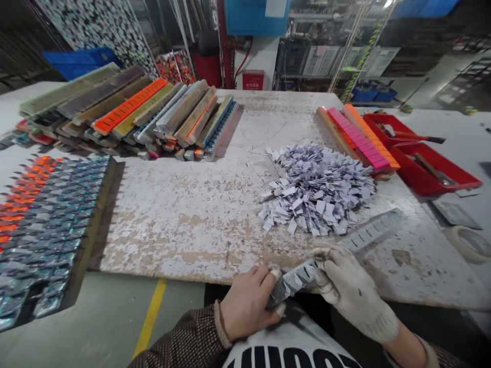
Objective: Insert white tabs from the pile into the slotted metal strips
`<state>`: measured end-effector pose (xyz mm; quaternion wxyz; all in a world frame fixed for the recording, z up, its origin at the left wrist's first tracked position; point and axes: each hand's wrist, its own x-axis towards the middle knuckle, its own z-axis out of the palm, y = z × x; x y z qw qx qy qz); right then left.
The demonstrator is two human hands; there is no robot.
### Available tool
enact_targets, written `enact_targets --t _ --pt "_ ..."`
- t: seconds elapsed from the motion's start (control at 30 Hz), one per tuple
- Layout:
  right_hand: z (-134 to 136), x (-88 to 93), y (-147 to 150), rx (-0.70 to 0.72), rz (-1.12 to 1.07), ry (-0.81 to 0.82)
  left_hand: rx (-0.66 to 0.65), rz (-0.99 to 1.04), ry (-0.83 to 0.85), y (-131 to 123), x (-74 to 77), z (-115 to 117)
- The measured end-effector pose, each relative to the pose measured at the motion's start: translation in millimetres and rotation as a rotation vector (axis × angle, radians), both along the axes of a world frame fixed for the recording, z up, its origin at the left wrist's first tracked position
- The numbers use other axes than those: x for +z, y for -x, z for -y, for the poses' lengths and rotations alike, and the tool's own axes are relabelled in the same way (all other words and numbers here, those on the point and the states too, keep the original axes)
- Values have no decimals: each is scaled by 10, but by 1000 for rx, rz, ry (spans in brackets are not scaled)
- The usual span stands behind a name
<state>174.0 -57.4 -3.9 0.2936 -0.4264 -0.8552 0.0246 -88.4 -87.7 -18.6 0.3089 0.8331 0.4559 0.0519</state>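
A long grey slotted bar (370,232) lies slantwise across the table's front edge, with small pale pieces standing in some slots near its lower end. My left hand (253,301), ungloved with white coverings on some fingertips, is closed around that lower end. My right hand (351,289), in a white knit glove, bends over the middle of the bar. Its fingers are pinched together against the slots; whatever is between them is hidden. Just beyond the bar spreads a heap of small white rectangular chips (318,189).
Stacked slotted bars (134,112) lie at the back left. Nearer, grey and orange filled bars (57,204) sit side by side on a board. To the right are pink and orange bars (358,138), red trays (437,174) and a tape roll (470,243). The worn table (172,220) ends before me.
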Motion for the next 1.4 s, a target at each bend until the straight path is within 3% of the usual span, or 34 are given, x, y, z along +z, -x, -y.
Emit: enact_targets --t 0.17,0.3,0.47,0.77,0.97,1.07,1.17,1.27,1.4 --pt "140 4 96 -5 192 -89 3 -14 -6 16 -16 7" --pt "124 174 202 -26 337 -113 -19 11 -8 24 -20 5" --pt "73 327 275 -63 398 -14 -23 35 -17 41 -47 0" --pt "-28 92 206 27 377 80 -22 78 -51 27 -137 -4" --pt "74 74 68 8 278 62 30 113 -68 19 -161 10" --pt "160 154 142 -70 209 -25 22 113 -65 17 -141 17" --pt "208 173 264 -2 267 -60 28 73 -57 7 -121 30" --pt "209 157 281 5 116 101 21 57 -49 -5 -113 68" --pt "191 177 121 -180 -350 376 -5 52 -27 -18 -76 139"
